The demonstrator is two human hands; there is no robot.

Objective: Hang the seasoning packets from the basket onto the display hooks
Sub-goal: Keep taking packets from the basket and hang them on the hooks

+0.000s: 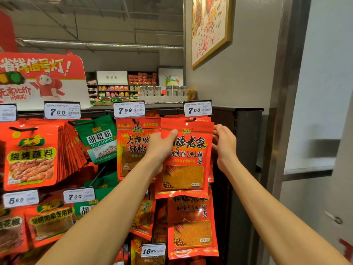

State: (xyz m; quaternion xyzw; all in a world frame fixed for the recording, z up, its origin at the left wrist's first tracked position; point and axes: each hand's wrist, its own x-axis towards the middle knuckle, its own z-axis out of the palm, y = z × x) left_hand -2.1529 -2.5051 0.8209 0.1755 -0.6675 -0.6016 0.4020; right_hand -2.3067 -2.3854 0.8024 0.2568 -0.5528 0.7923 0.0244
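Forearms reaching up from bottom edge toward top right of display rack (246,142). Left hand (159,148) gripping left edge of front red seasoning packet (186,159), thumb across packet face, fingers hidden behind. Right hand (224,144) at packet's right edge, fingers loosely extended and touching edges of packets stacked behind; holding nothing clearly visible. Front packet hanging at hook (191,119) under right-hand 7.00 price tag (197,109), tilted slightly, more identical packets behind it. Same kind of packet (193,226) on row below. Just left, flame-printed chili packets (131,150) under 7.99 tag (129,110). Further left, green pepper-powder packet (100,140), then thick row of red barbecue-dip packets (31,157). Lower row: tags 6.80 (20,199), 7.00 (78,196), 16.90 (152,250). Atop rack, red promotional sign (42,77) at left, glass jars (162,90) toward right. Beyond, store shelves (124,87). Framed picture (210,25) on grey wall upper right.
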